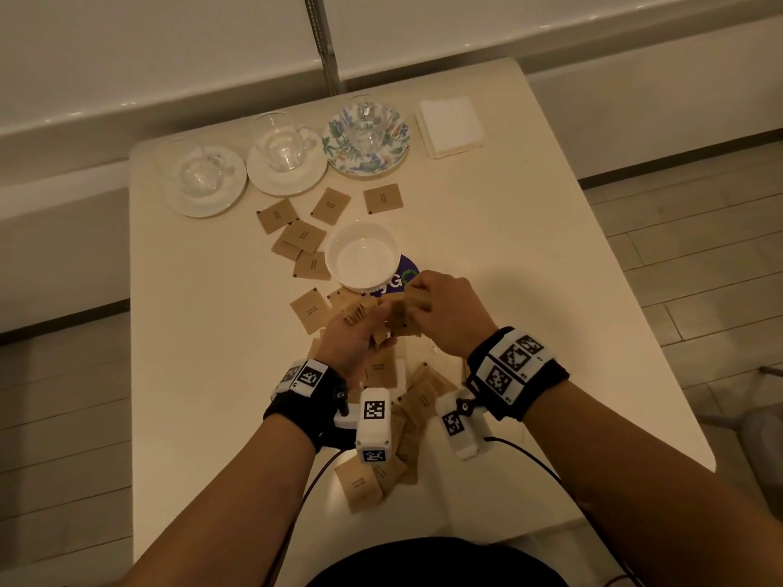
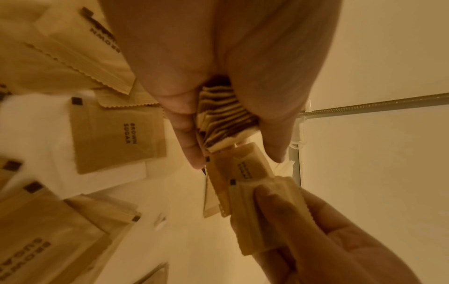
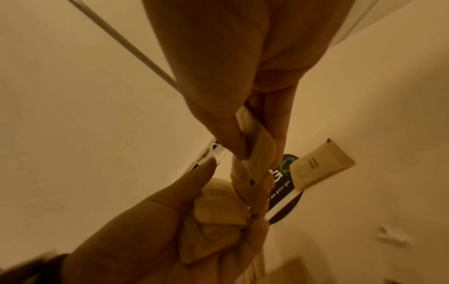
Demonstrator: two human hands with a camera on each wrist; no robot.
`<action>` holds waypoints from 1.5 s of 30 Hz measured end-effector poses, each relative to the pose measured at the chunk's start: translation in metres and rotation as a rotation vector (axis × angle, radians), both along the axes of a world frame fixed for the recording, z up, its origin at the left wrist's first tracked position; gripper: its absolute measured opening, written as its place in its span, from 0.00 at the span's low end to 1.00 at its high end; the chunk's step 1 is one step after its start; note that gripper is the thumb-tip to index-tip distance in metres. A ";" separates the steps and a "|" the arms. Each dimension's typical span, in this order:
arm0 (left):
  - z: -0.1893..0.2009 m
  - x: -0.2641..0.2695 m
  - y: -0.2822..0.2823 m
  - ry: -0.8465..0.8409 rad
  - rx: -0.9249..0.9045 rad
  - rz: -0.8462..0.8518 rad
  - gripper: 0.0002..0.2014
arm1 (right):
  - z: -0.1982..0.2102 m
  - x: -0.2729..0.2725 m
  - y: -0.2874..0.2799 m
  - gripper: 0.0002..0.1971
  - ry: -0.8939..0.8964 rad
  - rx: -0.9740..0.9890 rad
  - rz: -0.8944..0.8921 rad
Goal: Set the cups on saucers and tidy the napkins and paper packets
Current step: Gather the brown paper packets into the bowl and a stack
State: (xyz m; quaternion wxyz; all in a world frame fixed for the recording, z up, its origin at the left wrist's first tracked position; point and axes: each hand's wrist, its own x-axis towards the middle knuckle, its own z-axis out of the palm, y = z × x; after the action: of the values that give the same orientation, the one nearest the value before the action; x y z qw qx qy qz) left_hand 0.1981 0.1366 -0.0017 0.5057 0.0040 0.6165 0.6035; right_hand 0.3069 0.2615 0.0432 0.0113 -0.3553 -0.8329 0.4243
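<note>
Both hands met above the middle of the surface [image 1: 487, 247], each gripping brown paper packets: the left hand [image 1: 356, 338] was curled round a fanned sheaf of packets [image 2: 224, 119] held edge-on between thumb and fingers, and the right hand [image 1: 445, 309] pinched a smaller bundle [image 2: 262, 213] against it. The step in hand appeared to be the merging of the two bundles into one stack, probably destined for the white bowl [image 1: 363, 258] just beyond the hands. To do it well, the edges would be squared by tapping them on the surface before release, and the grip kept firm across the flat faces, since thin sachets slide readily over one another. Many loose packets [image 1: 383, 368] lay scattered beneath the wrists and further ones [image 1: 330, 205] between the bowl and the saucers, so gathering was far from finished. The sachets were flat, square, matt kraft paper with serrated crimped ends and dark print reading "BROWN SUGAR". Three clear glass cups [image 1: 281, 141] already stood on saucers [image 1: 288, 180], two plain white and one floral [image 1: 368, 158], along the far edge, beside a squared pile of white napkins [image 1: 450, 127]. A dark round printed coaster [image 1: 406, 273] lay partly under the bowl.
</note>
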 end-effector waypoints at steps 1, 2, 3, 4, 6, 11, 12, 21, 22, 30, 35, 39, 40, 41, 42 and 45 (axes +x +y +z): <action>0.000 0.002 0.001 0.009 -0.002 -0.012 0.10 | 0.003 -0.002 -0.003 0.11 -0.004 0.001 0.025; 0.002 0.004 0.001 0.007 0.000 -0.022 0.11 | 0.005 -0.003 -0.006 0.10 -0.003 0.000 0.060; 0.004 0.005 0.002 -0.012 0.013 -0.025 0.10 | 0.007 -0.005 -0.009 0.08 0.005 0.005 0.098; 0.006 0.006 0.003 -0.044 0.032 -0.025 0.09 | 0.008 -0.006 -0.011 0.08 0.018 0.009 0.132; 0.008 0.004 0.004 -0.117 0.070 -0.022 0.11 | 0.010 -0.008 -0.012 0.10 0.050 -0.086 0.123; 0.006 -0.005 -0.001 -0.192 0.065 -0.009 0.19 | 0.004 -0.006 -0.006 0.10 0.057 -0.379 -0.045; 0.005 -0.005 -0.003 -0.188 0.057 -0.009 0.19 | 0.002 -0.005 -0.005 0.10 0.057 -0.384 -0.069; 0.004 -0.007 -0.001 -0.157 0.064 0.076 0.18 | -0.003 -0.005 0.005 0.17 0.075 -0.296 -0.143; 0.005 -0.007 -0.001 -0.156 0.064 0.081 0.18 | -0.003 -0.005 0.005 0.17 0.077 -0.287 -0.145; 0.004 -0.005 -0.004 -0.117 0.105 0.043 0.20 | -0.002 -0.004 0.001 0.07 0.110 -0.178 -0.137; 0.006 -0.003 -0.001 -0.113 0.094 0.009 0.22 | 0.001 -0.006 -0.009 0.11 0.148 -0.083 -0.125; 0.008 0.000 0.002 -0.163 0.144 -0.011 0.19 | 0.008 -0.010 -0.016 0.28 0.136 -0.169 0.112; 0.008 -0.002 0.001 -0.175 0.163 -0.015 0.17 | 0.008 -0.010 -0.015 0.33 0.129 -0.228 0.174; 0.009 -0.004 0.000 -0.184 0.174 -0.024 0.16 | 0.009 -0.009 -0.014 0.39 0.111 -0.265 0.225; 0.009 -0.005 0.000 -0.186 0.169 -0.043 0.18 | 0.010 -0.008 -0.012 0.42 0.093 -0.273 0.261; 0.013 -0.005 0.000 -0.188 0.105 -0.124 0.24 | 0.012 -0.008 -0.009 0.37 0.097 -0.035 0.338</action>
State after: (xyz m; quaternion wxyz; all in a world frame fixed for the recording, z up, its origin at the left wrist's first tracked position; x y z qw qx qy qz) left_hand 0.1929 0.1371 0.0117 0.5967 0.0119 0.5326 0.6002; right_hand 0.2993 0.2526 0.0552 -0.0265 -0.1894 -0.8717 0.4512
